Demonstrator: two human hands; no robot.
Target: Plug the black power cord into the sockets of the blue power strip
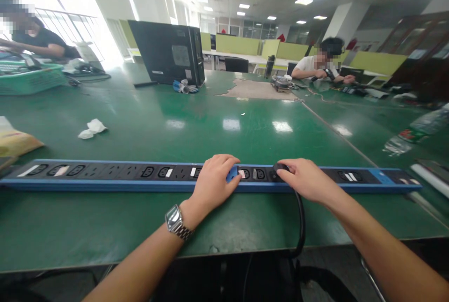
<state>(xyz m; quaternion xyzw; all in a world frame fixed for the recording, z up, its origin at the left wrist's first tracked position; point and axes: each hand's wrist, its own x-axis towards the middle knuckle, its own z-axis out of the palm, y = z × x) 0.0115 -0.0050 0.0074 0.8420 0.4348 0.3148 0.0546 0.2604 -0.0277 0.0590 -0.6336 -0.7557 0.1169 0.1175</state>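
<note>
A long blue and black power strip (115, 186) with several sockets lies across the green table (147, 128) in front of me. My left hand (215, 178) rests over its middle, thumb and fingers apart beside a blue section, and appears to steady the strip. To the right, my right hand (303, 178) is closed around a black plug (279, 171) at the strip's top face. A thick black cable (300, 227) runs from under that hand down over the table's front edge. Whether the plug is fully seated cannot be seen.
A black computer tower (164, 54) stands at the back, gloves (184, 87) before it. Crumpled tissue (92, 128) lies left; a plastic bottle (416, 128) lies right. A green basket (31, 79) sits far left near one person; another person (324, 61) works at back right.
</note>
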